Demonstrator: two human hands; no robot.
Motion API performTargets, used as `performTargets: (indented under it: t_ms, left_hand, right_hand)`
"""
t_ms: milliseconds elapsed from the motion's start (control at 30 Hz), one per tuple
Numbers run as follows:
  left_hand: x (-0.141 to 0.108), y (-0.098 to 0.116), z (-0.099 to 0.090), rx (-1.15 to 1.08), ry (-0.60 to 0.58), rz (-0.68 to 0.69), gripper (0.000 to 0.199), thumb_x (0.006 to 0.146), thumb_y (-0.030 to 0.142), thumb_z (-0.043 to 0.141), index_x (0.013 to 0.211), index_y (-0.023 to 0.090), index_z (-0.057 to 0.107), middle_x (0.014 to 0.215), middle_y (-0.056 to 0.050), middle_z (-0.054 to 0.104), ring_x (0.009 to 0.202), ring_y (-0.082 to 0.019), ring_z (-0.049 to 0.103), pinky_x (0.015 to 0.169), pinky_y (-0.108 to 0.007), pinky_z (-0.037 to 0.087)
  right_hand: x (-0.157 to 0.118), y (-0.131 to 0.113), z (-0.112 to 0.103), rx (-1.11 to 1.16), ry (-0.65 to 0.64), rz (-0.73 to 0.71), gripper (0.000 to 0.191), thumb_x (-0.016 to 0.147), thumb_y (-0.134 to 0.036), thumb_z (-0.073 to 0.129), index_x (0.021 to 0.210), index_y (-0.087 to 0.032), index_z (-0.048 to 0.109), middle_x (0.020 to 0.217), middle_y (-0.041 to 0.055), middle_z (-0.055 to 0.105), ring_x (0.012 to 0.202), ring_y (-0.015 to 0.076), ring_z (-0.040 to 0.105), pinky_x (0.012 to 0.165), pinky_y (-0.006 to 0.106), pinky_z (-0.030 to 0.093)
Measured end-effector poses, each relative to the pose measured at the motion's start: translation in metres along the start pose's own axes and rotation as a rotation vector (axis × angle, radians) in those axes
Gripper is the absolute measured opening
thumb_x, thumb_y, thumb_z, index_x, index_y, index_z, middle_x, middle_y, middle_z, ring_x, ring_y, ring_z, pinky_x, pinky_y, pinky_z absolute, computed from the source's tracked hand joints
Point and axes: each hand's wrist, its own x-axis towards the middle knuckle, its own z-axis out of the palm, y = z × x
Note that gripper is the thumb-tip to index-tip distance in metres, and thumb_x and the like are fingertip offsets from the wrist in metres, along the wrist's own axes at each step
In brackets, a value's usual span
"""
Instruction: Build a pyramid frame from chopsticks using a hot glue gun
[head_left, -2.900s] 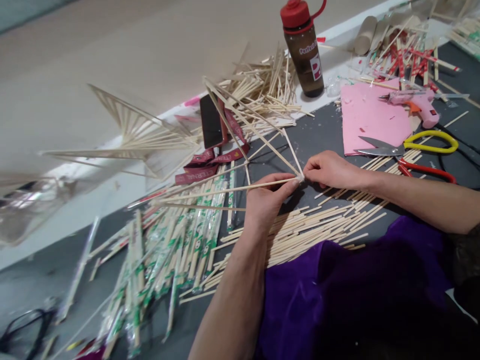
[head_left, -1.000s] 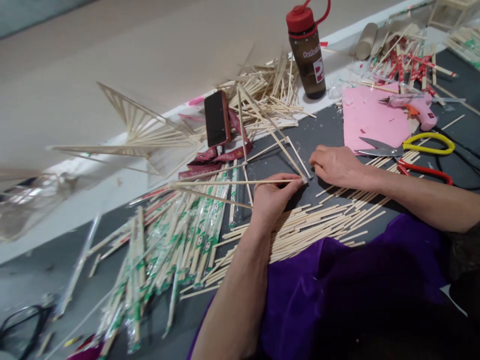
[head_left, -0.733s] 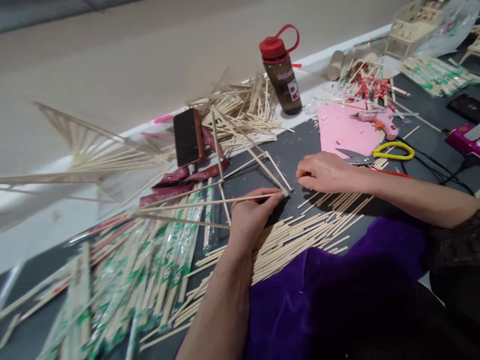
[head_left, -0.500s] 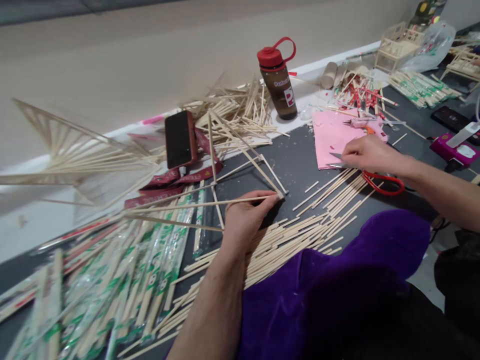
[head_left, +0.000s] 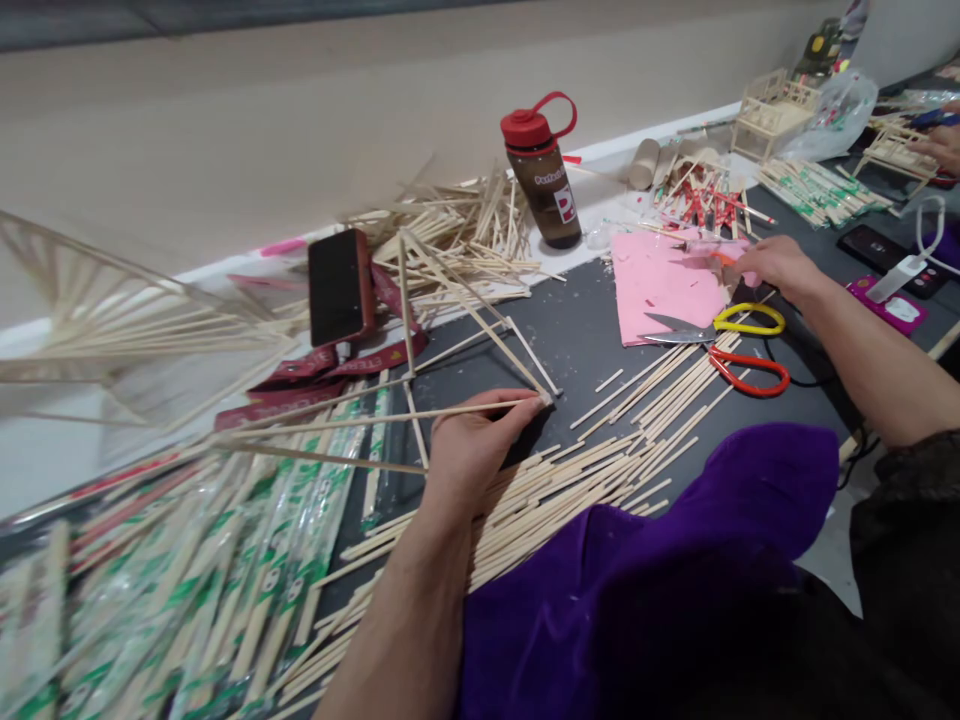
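Note:
My left hand (head_left: 476, 435) pinches the joint of a wooden stick frame (head_left: 480, 412) between thumb and fingers, above the dark table. The frame's long sticks run left and up from that joint. Toward the right, my right hand (head_left: 776, 268) is closed around the glue gun (head_left: 724, 255), whose pale body and orange trigger show partly over a pink sheet (head_left: 652, 295). Scissors with one yellow and one red handle (head_left: 709, 337) lie slightly open just below that hand, untouched. Loose thin sticks (head_left: 577, 490) spread between the hands and the purple cloth.
A red-capped bottle (head_left: 544, 185) and a phone (head_left: 337, 290) stand behind the frame. Wrapped chopsticks (head_left: 225, 560) cover the left front. Stick piles (head_left: 457, 235) lie along the wall. Another person's hand (head_left: 937, 150) is at the far right, by a small stick model (head_left: 892, 150).
My right hand has left the scissors and moved up and right to the glue gun. My left hand still pinches the frame. The whole view has shifted slightly.

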Motion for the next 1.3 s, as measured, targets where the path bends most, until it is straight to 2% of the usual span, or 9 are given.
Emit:
performTargets:
  t_ms: [167, 300, 400, 567, 700, 967, 1067, 1133, 1300]
  left_hand:
    - [0.000, 0.001, 0.000, 0.004, 0.005, 0.017, 0.030, 0.066, 0.050, 0.079, 0.078, 0.022, 0.082, 0.079, -0.006, 0.079, 0.075, -0.023, 0.068, 0.063, -0.029, 0.045]
    - [0.001, -0.001, 0.000, 0.000, 0.005, 0.039, 0.029, 0.067, 0.048, 0.079, 0.078, 0.022, 0.082, 0.079, -0.007, 0.080, 0.074, -0.022, 0.069, 0.062, -0.028, 0.046]
    - [0.001, -0.003, 0.000, 0.003, 0.000, 0.038, 0.030, 0.068, 0.050, 0.080, 0.080, 0.022, 0.082, 0.079, -0.007, 0.080, 0.074, -0.022, 0.069, 0.059, -0.027, 0.046]
    - [0.002, -0.003, -0.001, 0.014, -0.003, 0.023, 0.035, 0.066, 0.053, 0.080, 0.082, 0.022, 0.082, 0.080, -0.007, 0.080, 0.075, -0.023, 0.068, 0.061, -0.028, 0.047]
    - [0.002, 0.000, -0.001, 0.010, -0.010, 0.006, 0.035, 0.065, 0.053, 0.080, 0.081, 0.022, 0.082, 0.081, -0.007, 0.080, 0.076, -0.023, 0.068, 0.062, -0.028, 0.046]
    - [-0.006, 0.005, 0.003, -0.061, 0.010, -0.013, 0.034, 0.066, 0.048, 0.081, 0.082, 0.019, 0.082, 0.077, -0.006, 0.078, 0.072, -0.021, 0.066, 0.065, -0.029, 0.045]
    - [-0.007, 0.003, 0.004, -0.081, 0.011, -0.007, 0.031, 0.066, 0.046, 0.080, 0.081, 0.019, 0.081, 0.077, -0.005, 0.078, 0.073, -0.020, 0.066, 0.067, -0.029, 0.045]
    - [-0.006, 0.002, 0.005, -0.097, 0.017, -0.007, 0.029, 0.065, 0.045, 0.080, 0.080, 0.019, 0.081, 0.076, -0.004, 0.077, 0.073, -0.019, 0.065, 0.068, -0.029, 0.045]
    - [-0.007, 0.005, 0.004, -0.128, 0.014, -0.018, 0.027, 0.065, 0.043, 0.081, 0.078, 0.019, 0.080, 0.075, -0.003, 0.076, 0.071, -0.017, 0.064, 0.067, -0.027, 0.044]
  right_hand:
    - [-0.024, -0.013, -0.016, 0.372, -0.079, 0.020, 0.012, 0.087, -0.023, 0.053, 0.079, -0.016, 0.058, 0.084, 0.0102, 0.068, 0.063, 0.0075, 0.056, 0.059, 0.028, 0.036]
    - [-0.039, -0.029, -0.014, 0.696, -0.137, 0.019, 0.015, 0.091, -0.027, 0.054, 0.078, -0.020, 0.051, 0.075, 0.0004, 0.060, 0.056, 0.0044, 0.046, 0.055, 0.027, 0.027]
    - [-0.049, -0.044, -0.008, 0.871, -0.220, 0.034, 0.015, 0.093, -0.022, 0.042, 0.084, -0.021, 0.053, 0.076, -0.0018, 0.060, 0.057, 0.0049, 0.047, 0.059, 0.025, 0.033]
    - [-0.067, -0.059, -0.004, 0.868, -0.298, -0.066, 0.036, 0.088, -0.016, 0.036, 0.114, -0.019, 0.061, 0.100, 0.0045, 0.069, 0.070, 0.0067, 0.057, 0.072, 0.023, 0.044]
    - [-0.074, -0.059, 0.000, 0.747, -0.293, -0.157, 0.047, 0.085, -0.018, 0.038, 0.127, -0.018, 0.059, 0.114, 0.0088, 0.068, 0.075, 0.0089, 0.060, 0.073, 0.024, 0.047]
    - [-0.080, -0.057, 0.019, 0.819, -0.208, -0.170, 0.031, 0.077, -0.015, 0.047, 0.103, -0.016, 0.064, 0.073, -0.0012, 0.054, 0.054, 0.0080, 0.045, 0.056, 0.029, 0.034]
    - [-0.085, -0.062, 0.034, 0.909, -0.133, -0.228, 0.021, 0.076, -0.015, 0.049, 0.092, -0.018, 0.063, 0.065, -0.0031, 0.051, 0.047, 0.0084, 0.041, 0.047, 0.028, 0.028]
    - [-0.088, -0.066, 0.044, 0.987, -0.131, -0.270, 0.018, 0.075, -0.017, 0.053, 0.090, -0.019, 0.063, 0.066, -0.0027, 0.055, 0.047, 0.0088, 0.044, 0.045, 0.026, 0.032]
    - [-0.097, -0.072, 0.063, 1.079, -0.422, -0.232, 0.032, 0.065, -0.021, 0.068, 0.097, -0.020, 0.060, 0.076, 0.0002, 0.066, 0.058, 0.0124, 0.060, 0.053, 0.026, 0.049]
